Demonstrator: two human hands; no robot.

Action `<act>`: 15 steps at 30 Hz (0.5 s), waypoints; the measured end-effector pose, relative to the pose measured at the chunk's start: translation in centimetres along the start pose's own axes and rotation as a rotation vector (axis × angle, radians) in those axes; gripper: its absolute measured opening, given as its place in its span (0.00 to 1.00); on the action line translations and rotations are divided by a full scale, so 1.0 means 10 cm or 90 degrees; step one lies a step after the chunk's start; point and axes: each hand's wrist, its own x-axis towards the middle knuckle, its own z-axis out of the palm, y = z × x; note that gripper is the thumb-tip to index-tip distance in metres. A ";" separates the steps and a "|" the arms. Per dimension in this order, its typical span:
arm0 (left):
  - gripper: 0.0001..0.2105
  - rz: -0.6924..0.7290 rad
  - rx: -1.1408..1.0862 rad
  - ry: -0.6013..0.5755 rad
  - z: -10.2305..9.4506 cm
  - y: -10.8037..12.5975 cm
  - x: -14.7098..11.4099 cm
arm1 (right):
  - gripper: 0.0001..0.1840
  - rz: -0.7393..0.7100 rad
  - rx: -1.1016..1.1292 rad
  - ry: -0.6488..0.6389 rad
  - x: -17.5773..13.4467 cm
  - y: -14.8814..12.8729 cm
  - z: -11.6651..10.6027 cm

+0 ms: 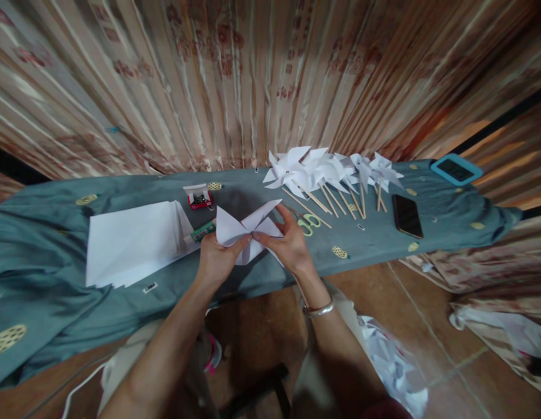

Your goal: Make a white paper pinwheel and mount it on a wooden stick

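Between my two hands is a white paper pinwheel (257, 218), its corners folded in toward the centre. My left hand (218, 256) grips its left side, with the thumb pressed near the middle. From the right, my right hand (290, 241) holds it too, thumb tip at the centre and fingers behind the paper. Whether a pin sits at the centre cannot be made out. Just beyond my right hand lie scissors (308, 224) with yellow-green handles. Near my left hand are a small green packet (203, 231) and an open red box (199, 196) of small dark pieces.
A stack of white paper (133, 241) lies at the left of the cloth-covered table (270, 279). Several finished pinwheels (292, 169) on wooden sticks (335, 201) lie along the back. To the right are a phone (407, 215) and a blue-framed device (456, 170). Curtains (235, 87) hang behind.
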 end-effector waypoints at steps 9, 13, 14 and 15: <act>0.09 -0.011 -0.038 0.020 0.03 0.03 0.00 | 0.45 0.019 0.010 0.021 -0.05 -0.11 0.06; 0.09 -0.015 -0.048 0.031 0.04 0.02 0.01 | 0.43 0.019 -0.009 0.038 -0.06 -0.09 0.11; 0.09 -0.017 -0.053 0.032 0.04 0.01 0.01 | 0.42 0.020 -0.007 0.042 -0.06 -0.09 0.12; 0.09 -0.019 -0.058 0.032 0.04 0.01 0.02 | 0.42 0.021 -0.004 0.045 -0.06 -0.09 0.13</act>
